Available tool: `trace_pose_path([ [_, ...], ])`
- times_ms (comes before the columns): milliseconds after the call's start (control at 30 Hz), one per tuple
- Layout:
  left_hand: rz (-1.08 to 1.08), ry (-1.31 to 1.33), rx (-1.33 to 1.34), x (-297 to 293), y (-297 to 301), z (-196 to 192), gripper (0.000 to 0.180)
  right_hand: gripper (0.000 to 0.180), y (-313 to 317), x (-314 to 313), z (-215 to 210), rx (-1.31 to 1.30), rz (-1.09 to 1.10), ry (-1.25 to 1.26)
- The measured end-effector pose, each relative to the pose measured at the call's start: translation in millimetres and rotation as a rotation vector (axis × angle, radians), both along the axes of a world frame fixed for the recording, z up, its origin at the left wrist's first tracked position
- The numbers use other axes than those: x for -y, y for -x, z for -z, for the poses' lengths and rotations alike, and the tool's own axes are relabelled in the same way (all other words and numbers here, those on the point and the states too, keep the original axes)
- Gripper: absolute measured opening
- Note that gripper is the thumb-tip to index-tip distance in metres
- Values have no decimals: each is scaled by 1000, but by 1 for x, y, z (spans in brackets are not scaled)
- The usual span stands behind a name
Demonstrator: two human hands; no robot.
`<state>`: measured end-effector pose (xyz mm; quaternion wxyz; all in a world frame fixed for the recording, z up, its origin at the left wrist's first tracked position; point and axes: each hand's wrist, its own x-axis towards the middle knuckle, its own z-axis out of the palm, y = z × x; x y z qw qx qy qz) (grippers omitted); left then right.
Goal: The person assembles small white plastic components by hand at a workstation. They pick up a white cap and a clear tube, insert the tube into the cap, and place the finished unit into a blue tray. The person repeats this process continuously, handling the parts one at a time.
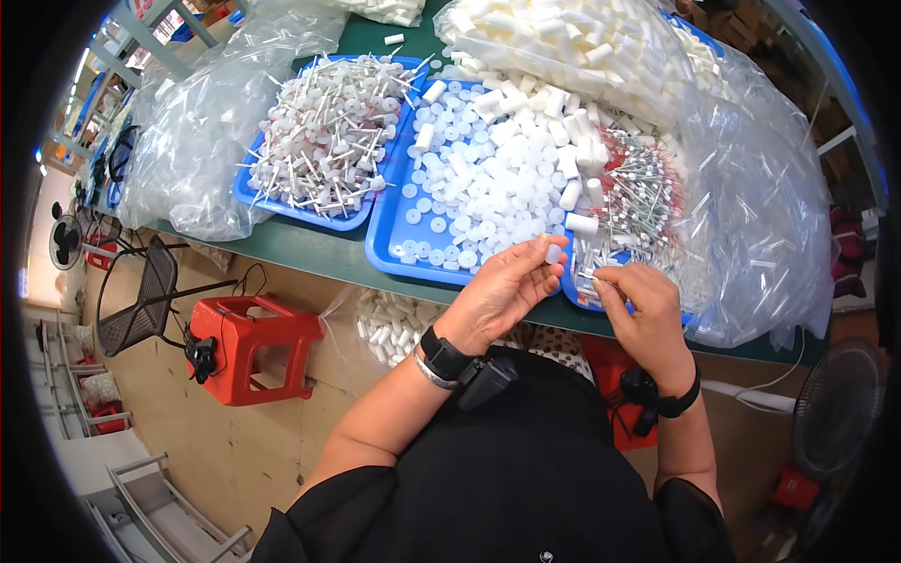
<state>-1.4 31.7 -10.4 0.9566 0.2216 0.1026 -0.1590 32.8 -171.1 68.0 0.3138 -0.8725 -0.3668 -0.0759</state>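
Observation:
My left hand pinches a small white round cap between thumb and fingertips at the front edge of the middle blue tray, which is full of white caps and short white tubes. My right hand holds a thin clear tube piece by its fingertips, close to the cap, over the right blue tray of red-tipped thin sticks. Both wrists wear black bands.
A left blue tray holds assembled white caps with sticks. Clear plastic bags lie left and right; a big bag of white tubes is at the back. Below the green table stand a red stool, a bag of tubes and a black chair.

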Motion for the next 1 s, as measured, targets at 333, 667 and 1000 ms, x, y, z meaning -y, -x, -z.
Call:
trace_pose_path([
  [333,53,-196,17,7,4,-13,36,4,-1,1,2,76,-3,7],
  [667,93,-45,-5,23,7,1,29,4,11,-8,20,126,70,-41],
  [1000,9,-248,-8,22,11,-3,29,10,8,-8,42,-428,102,-292],
])
